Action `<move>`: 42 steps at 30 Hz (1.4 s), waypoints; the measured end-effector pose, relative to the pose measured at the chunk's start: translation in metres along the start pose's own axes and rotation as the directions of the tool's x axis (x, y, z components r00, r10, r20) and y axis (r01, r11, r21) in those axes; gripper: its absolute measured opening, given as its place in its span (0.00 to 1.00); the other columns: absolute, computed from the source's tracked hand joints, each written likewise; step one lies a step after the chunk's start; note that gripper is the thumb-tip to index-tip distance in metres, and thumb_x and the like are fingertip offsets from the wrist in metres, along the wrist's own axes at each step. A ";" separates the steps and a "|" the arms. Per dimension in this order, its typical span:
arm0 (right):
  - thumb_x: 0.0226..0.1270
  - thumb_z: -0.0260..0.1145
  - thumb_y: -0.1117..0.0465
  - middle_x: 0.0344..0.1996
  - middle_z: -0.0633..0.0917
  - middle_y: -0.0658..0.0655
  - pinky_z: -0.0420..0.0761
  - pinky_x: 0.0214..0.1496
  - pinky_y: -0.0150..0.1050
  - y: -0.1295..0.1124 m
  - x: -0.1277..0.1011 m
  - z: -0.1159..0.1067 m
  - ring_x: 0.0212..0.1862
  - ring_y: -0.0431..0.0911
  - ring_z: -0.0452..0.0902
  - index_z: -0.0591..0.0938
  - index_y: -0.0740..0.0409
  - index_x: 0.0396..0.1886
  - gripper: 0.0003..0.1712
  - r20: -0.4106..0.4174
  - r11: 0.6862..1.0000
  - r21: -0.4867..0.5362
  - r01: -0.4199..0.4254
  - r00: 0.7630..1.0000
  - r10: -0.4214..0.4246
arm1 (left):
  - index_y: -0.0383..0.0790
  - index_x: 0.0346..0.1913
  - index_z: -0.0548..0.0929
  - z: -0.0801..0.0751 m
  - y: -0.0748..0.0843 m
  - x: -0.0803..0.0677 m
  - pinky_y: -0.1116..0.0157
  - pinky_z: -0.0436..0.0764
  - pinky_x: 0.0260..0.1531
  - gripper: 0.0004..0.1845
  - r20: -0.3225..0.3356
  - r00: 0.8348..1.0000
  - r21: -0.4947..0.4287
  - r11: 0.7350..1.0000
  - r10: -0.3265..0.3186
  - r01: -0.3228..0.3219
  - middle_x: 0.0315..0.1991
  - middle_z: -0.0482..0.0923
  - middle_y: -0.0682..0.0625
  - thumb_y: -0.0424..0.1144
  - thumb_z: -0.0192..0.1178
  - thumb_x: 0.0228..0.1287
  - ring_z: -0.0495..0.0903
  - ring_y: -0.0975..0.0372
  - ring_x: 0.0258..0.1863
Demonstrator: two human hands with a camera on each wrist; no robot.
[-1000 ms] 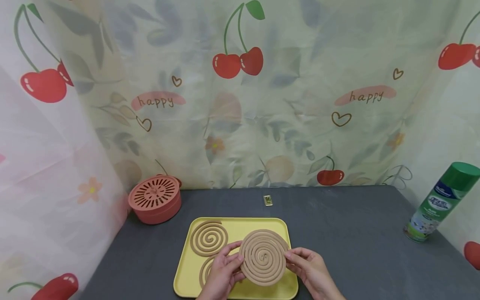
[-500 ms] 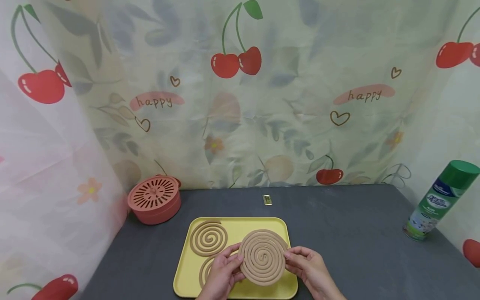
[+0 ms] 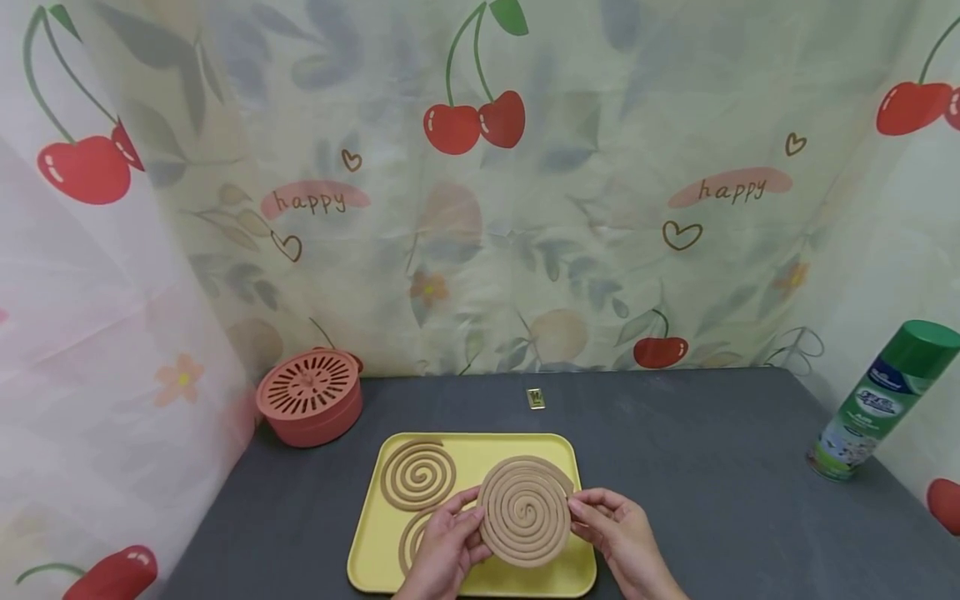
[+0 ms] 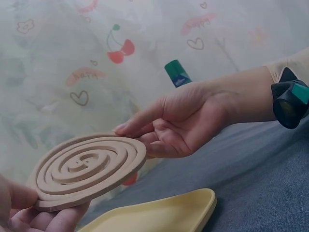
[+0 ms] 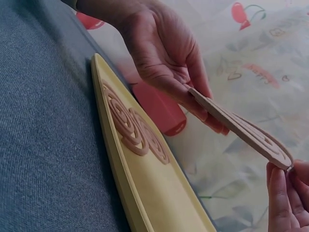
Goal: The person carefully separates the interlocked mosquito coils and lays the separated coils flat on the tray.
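You hold the double mosquito coil (image 3: 525,512) above the yellow tray (image 3: 480,454), left hand (image 3: 448,550) and right hand (image 3: 619,535) pinching opposite edges. It looks light, stiff and brittle; grip rims gently.

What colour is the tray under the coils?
The tray is plain yellow; the head view shows it best.

"happy" (twice, in script) on the cherry-print curtain (image 3: 525,250)
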State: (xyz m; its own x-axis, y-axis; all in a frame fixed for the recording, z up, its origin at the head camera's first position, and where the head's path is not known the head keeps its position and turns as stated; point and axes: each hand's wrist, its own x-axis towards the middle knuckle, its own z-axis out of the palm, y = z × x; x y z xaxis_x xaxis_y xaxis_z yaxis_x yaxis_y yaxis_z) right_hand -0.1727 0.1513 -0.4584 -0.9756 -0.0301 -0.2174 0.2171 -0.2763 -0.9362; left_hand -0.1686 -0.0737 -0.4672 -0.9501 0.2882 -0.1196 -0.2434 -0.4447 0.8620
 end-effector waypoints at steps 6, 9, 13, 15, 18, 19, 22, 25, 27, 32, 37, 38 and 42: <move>0.60 0.64 0.68 0.26 0.84 0.46 0.83 0.40 0.31 0.001 0.000 0.002 0.34 0.36 0.81 0.81 0.52 0.29 0.06 -0.023 1.000 -0.013 0.025 0.999 -0.025 | 0.25 0.65 0.57 0.000 0.000 0.000 0.68 0.83 0.37 0.25 -0.003 1.000 -0.012 1.000 -0.009 0.009 0.44 0.83 0.47 0.34 0.47 0.70 0.84 0.64 0.40; 0.60 0.64 0.69 0.26 0.83 0.46 0.82 0.39 0.30 0.002 0.000 0.002 0.33 0.36 0.81 0.81 0.51 0.28 0.07 -0.032 1.000 -0.014 0.028 0.999 -0.028 | 0.25 0.65 0.58 0.000 0.001 0.000 0.68 0.83 0.37 0.24 -0.005 1.000 -0.012 1.000 -0.016 0.016 0.44 0.83 0.47 0.34 0.46 0.71 0.84 0.64 0.40; 0.59 0.64 0.69 0.26 0.83 0.46 0.82 0.39 0.30 0.002 -0.001 0.003 0.32 0.36 0.81 0.82 0.51 0.28 0.08 -0.039 0.999 -0.023 0.045 0.998 -0.046 | 0.25 0.65 0.58 -0.001 0.001 0.000 0.67 0.83 0.38 0.23 0.001 1.000 -0.005 1.000 -0.021 0.021 0.46 0.82 0.46 0.34 0.44 0.71 0.83 0.64 0.41; 0.59 0.64 0.69 0.26 0.83 0.46 0.82 0.39 0.29 0.002 -0.002 0.004 0.33 0.35 0.81 0.82 0.50 0.28 0.08 -0.035 0.998 -0.027 0.056 0.998 -0.057 | 0.25 0.64 0.58 -0.001 0.001 -0.001 0.67 0.83 0.38 0.23 0.004 1.000 -0.004 1.000 -0.022 0.022 0.46 0.83 0.46 0.34 0.44 0.72 0.83 0.64 0.41; 0.58 0.65 0.69 0.26 0.83 0.46 0.83 0.39 0.30 0.003 -0.003 0.003 0.33 0.35 0.81 0.82 0.50 0.27 0.09 -0.027 0.995 -0.040 0.090 0.996 -0.091 | 0.25 0.63 0.59 -0.001 0.002 -0.001 0.68 0.83 0.38 0.22 0.012 0.999 -0.009 1.000 -0.030 0.030 0.43 0.83 0.48 0.33 0.43 0.72 0.83 0.65 0.40; 0.58 0.65 0.69 0.27 0.83 0.45 0.83 0.39 0.30 0.003 -0.004 0.003 0.33 0.35 0.81 0.82 0.49 0.27 0.09 -0.022 0.994 -0.043 0.098 0.995 -0.099 | 0.25 0.63 0.60 -0.001 0.002 -0.001 0.68 0.82 0.38 0.22 0.015 0.999 -0.012 0.999 -0.033 0.033 0.42 0.84 0.49 0.33 0.43 0.72 0.83 0.65 0.40; 0.57 0.65 0.68 0.27 0.83 0.45 0.83 0.39 0.31 0.003 -0.004 0.002 0.34 0.35 0.81 0.82 0.47 0.27 0.09 -0.009 0.992 -0.051 0.113 0.993 -0.114 | 0.26 0.63 0.60 -0.001 0.002 -0.001 0.69 0.82 0.37 0.21 0.022 0.999 -0.023 0.999 -0.038 0.039 0.40 0.84 0.51 0.33 0.43 0.71 0.84 0.66 0.39; 0.58 0.66 0.67 0.27 0.83 0.45 0.83 0.40 0.33 0.003 -0.004 0.001 0.35 0.36 0.81 0.82 0.48 0.27 0.08 -0.001 0.994 -0.047 0.096 0.995 -0.096 | 0.26 0.63 0.60 -0.002 0.002 -0.001 0.69 0.82 0.37 0.21 0.020 0.999 -0.027 0.999 -0.032 0.032 0.42 0.84 0.50 0.33 0.43 0.71 0.83 0.66 0.40; 0.58 0.65 0.66 0.27 0.83 0.46 0.83 0.41 0.34 0.002 -0.003 0.002 0.35 0.36 0.81 0.82 0.49 0.28 0.06 0.000 0.996 -0.047 0.078 0.997 -0.078 | 0.26 0.63 0.59 -0.002 0.002 -0.001 0.69 0.82 0.37 0.22 0.014 1.000 -0.026 0.999 -0.026 0.026 0.42 0.84 0.49 0.33 0.44 0.71 0.84 0.65 0.40; 0.59 0.65 0.67 0.29 0.84 0.46 0.83 0.42 0.34 0.000 -0.001 0.001 0.37 0.37 0.82 0.82 0.54 0.31 0.03 -0.010 0.997 -0.067 0.048 0.999 -0.049 | 0.25 0.64 0.58 -0.001 0.001 -0.001 0.69 0.83 0.36 0.22 -0.005 1.000 -0.014 1.000 -0.014 0.014 0.42 0.84 0.48 0.33 0.44 0.71 0.84 0.65 0.39; 0.56 0.67 0.68 0.28 0.84 0.49 0.83 0.41 0.34 0.002 0.001 0.000 0.36 0.39 0.82 0.81 0.61 0.35 0.06 -0.068 0.991 -0.106 0.082 0.994 -0.089 | 0.25 0.63 0.59 0.001 -0.001 -0.001 0.69 0.83 0.36 0.23 -0.016 1.000 0.009 1.000 0.004 -0.004 0.42 0.84 0.47 0.34 0.45 0.71 0.84 0.65 0.39; 0.55 0.67 0.67 0.29 0.84 0.49 0.83 0.40 0.33 0.002 0.001 -0.001 0.36 0.39 0.82 0.81 0.62 0.36 0.08 -0.079 0.988 -0.117 0.099 0.991 -0.108 | 0.25 0.63 0.59 0.001 -0.001 -0.001 0.68 0.83 0.36 0.23 -0.016 1.000 0.015 1.000 0.008 -0.008 0.43 0.83 0.47 0.34 0.45 0.71 0.84 0.65 0.39; 0.54 0.69 0.66 0.31 0.84 0.50 0.82 0.37 0.31 0.001 0.000 -0.003 0.35 0.37 0.81 0.79 0.69 0.40 0.14 -0.112 0.951 -0.210 0.228 0.960 -0.255 | 0.23 0.63 0.59 0.002 -0.003 -0.001 0.68 0.83 0.36 0.22 -0.007 1.000 0.047 0.999 0.017 -0.017 0.44 0.83 0.46 0.32 0.44 0.71 0.84 0.65 0.39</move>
State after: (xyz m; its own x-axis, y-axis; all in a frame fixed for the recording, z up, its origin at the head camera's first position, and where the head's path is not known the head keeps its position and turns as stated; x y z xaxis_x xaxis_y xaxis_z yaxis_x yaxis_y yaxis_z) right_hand -0.1727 0.1538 -0.4601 -0.9888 0.1490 -0.0006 -0.0096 -0.0681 -0.9976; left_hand -0.1665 -0.0711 -0.4682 -0.9554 0.2747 -0.1079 -0.2177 -0.4092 0.8861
